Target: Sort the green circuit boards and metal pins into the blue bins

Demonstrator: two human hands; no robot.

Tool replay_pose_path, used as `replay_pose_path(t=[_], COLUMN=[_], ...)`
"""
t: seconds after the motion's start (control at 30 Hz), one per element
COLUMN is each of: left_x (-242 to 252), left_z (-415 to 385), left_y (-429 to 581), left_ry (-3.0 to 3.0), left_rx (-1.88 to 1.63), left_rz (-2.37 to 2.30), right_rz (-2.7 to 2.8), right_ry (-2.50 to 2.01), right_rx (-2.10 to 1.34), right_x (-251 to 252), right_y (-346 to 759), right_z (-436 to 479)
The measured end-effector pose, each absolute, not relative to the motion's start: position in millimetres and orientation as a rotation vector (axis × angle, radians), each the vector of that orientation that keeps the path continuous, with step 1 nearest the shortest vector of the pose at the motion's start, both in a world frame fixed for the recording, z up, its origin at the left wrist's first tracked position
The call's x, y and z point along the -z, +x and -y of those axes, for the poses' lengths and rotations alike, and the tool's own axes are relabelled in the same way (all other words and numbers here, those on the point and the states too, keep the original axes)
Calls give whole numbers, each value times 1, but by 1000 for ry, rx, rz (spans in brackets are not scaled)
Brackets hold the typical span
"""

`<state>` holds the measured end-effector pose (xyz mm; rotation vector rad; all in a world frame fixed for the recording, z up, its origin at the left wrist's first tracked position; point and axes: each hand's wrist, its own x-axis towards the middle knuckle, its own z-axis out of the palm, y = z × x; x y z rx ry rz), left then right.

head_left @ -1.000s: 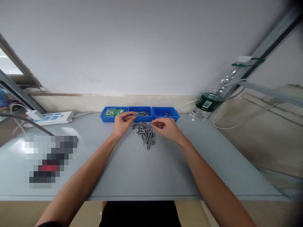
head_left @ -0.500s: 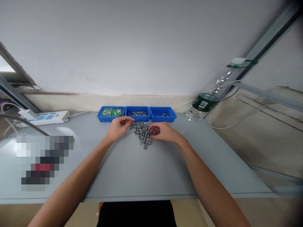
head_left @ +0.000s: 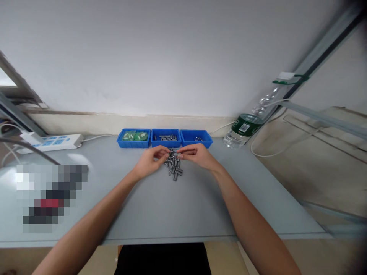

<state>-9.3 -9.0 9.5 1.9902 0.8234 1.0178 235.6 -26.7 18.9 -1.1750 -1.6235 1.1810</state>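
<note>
A small heap of metal parts point(head_left: 175, 170), thin pins mixed with thicker grey cylinders, lies on the grey table. My left hand point(head_left: 151, 160) is over the heap's left side, thumb and fingertips closed together. From the right, my right hand point(head_left: 199, 156) reaches in with its fingers in a pinch close to the left fingertips. Small metal bits show at the fingertips, but which of them are gripped cannot be made out. Both hands hide part of the heap.
Behind the heap stand three blue trays: a left tray point(head_left: 133, 144) with green-white packets, a middle tray point(head_left: 165, 143) with metal cylinders, a right tray point(head_left: 197, 144) with few small parts. A water bottle point(head_left: 246, 126) leans at right; a power strip point(head_left: 61, 142) lies left.
My left hand has moved right and slightly down, over the heap. My right hand has lifted a little off the cylinders, and the fingertips of both hands are now close together.
</note>
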Motion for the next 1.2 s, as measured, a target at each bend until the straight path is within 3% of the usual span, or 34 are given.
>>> replay_pose_path(t=[0.93,1.2], left_x=[-8,12], left_z=[8,-25], left_y=[-9,-8], left_ry=[1521,1545], left_rx=[-1089,-1385], left_rz=[-761,-770], right_rz=[1540,1995], right_ry=[-1063,-1344], right_rx=[-1116,-600], right_x=[-10,-11], right_y=[208,232], right_z=[28,26])
